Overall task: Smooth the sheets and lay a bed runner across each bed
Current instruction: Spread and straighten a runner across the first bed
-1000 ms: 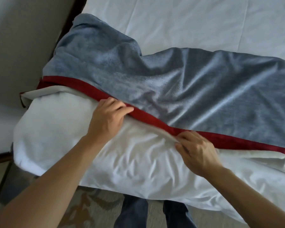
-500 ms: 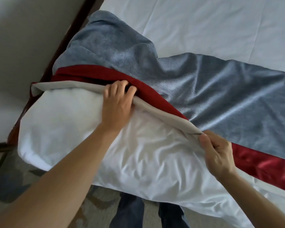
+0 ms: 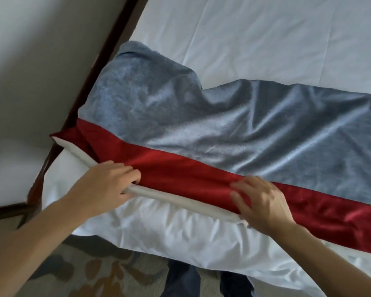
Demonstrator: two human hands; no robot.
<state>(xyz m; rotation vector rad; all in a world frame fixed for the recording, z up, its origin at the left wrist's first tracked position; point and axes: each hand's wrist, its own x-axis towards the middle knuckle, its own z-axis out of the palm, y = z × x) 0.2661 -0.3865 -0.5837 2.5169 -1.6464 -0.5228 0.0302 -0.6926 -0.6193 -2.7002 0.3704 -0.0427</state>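
Note:
A blue-grey bed runner (image 3: 234, 125) with a wide red band (image 3: 180, 174) and a pale underside lies wrinkled across the foot of the bed, over the white sheet (image 3: 255, 39). My left hand (image 3: 103, 185) grips the runner's near edge, fingers curled over the red band and the pale hem. My right hand (image 3: 261, 202) lies flat on the red band with fingers spread, near the same edge. The runner's far left corner is bunched up by the bed's left side.
A dark wooden bed frame (image 3: 90, 82) runs along the left side, beside a second white bed (image 3: 11, 174) at the far left. Patterned carpet (image 3: 94, 275) and my dark trouser legs (image 3: 184, 279) show below the bed's near edge.
The red band has been pulled toward me and now lies wider and flatter. My right hand let go of the hem and now presses flat; my left hand moved nearer along the edge.

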